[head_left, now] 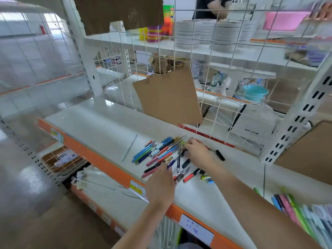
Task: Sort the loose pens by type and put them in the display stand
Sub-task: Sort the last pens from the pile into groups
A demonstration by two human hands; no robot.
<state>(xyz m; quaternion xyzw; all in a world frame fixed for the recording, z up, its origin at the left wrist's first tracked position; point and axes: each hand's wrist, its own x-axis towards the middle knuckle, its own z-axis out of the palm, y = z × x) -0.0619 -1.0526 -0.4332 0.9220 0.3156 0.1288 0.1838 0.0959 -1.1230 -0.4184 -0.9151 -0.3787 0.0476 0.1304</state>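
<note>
on the white shelf: a loose heap of pens [161, 155] lies spread near the middle of the shelf [100, 126], blue, green, pink, red and black barrels crossing one another.
left hand: the left hand [160, 184] reaches in from 6 o'clock, palm down, its fingertips touching the near edge of the heap; the fingers lie fairly straight and close together, and i cannot tell whether they pinch any pen.
right hand: the right hand [196, 152] rests on the 3 o'clock side of the heap, fingers curled down among the pens; what they close on is hidden under the hand, so i cannot tell.
stray pen: a pale, clear pen [129, 147] lies alone at 9 o'clock of the heap, well apart from it.
black marker: a black marker [220, 155] lies just beyond the right hand at 3 o'clock.
small pieces: a red-capped pen [188, 177] and some short green and blue bits [206, 178] sit at 5 o'clock of the heap.
sorted side: at 4 o'clock, near the picture's edge, a row of coloured pens [294, 207] lies side by side; what holds them is blurred.
shelf front: an orange edge strip [100, 161] runs along the shelf with a white handwritten label [196, 229] at 6 o'clock.
behind: a wire grid [212, 72] stands at 12 o'clock with a brown card [168, 97] hanging on it; stacked grey plates [187, 34] sit on a far shelf.
</note>
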